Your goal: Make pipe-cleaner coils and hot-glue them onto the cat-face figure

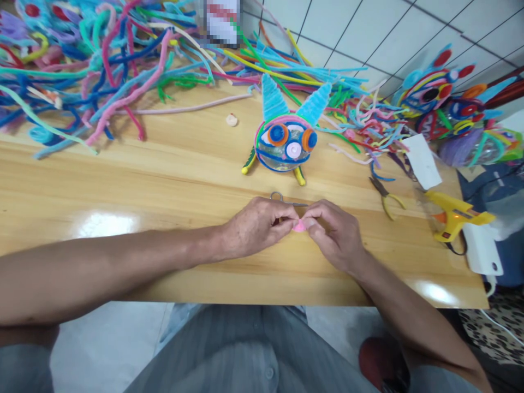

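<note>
Over the front of the wooden table, my left hand (262, 226) and my right hand (338, 232) meet with their fingertips pinched. Between them is a small pink pipe cleaner piece (300, 226), rounded and mostly covered by the fingers; its exact shape is hard to make out. Just behind the hands lies a pair of scissors (277, 197), partly hidden by them. Farther back stands a craft figure (285, 143) made with pipe cleaners, with tall blue ears, orange-rimmed blue eyes, a pale spiral nose and green-and-yellow legs.
Tangled pipe cleaners (123, 71) heap at the back left, with loose straight ones (295, 73) along the wall. On the right are yellow-handled pliers (387, 197), a yellow glue gun (456, 215), a white power strip (481, 248) and other finished figures (429, 95). A pale coil (231, 119) lies mid-table.
</note>
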A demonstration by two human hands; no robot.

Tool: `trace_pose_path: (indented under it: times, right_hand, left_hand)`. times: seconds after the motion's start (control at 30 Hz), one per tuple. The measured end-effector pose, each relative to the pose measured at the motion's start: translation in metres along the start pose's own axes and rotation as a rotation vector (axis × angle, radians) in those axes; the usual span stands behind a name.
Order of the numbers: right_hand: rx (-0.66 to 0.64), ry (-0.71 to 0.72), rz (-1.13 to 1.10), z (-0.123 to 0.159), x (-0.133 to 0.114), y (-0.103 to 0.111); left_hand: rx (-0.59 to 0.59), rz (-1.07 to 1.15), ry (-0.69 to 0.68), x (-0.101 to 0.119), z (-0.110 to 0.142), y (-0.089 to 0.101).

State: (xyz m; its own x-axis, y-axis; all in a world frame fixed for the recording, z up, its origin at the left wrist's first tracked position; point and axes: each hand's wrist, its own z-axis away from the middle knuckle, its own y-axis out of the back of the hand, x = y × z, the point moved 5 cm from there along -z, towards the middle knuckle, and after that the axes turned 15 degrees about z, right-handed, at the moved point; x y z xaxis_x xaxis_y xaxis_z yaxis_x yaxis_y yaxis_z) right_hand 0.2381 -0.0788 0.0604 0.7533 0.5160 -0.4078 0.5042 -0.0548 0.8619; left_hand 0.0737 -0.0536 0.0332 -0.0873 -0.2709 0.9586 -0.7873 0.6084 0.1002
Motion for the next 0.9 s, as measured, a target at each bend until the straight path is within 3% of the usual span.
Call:
trace_pose_path:
  times: [0.57,0.9]
  right_hand:
    - [0.032,0.013,-0.024,0.0011,-0.001,-0.0025]
    - [-0.035,-0.024,-0.057,0.0017,0.0026,0.0014]
  left_hand:
    - [-0.015,-0.015,0.015,-0.0007,0.0006,0.0]
    - [0.003,-0.004,0.019,0.0009,0.0001,0.0005]
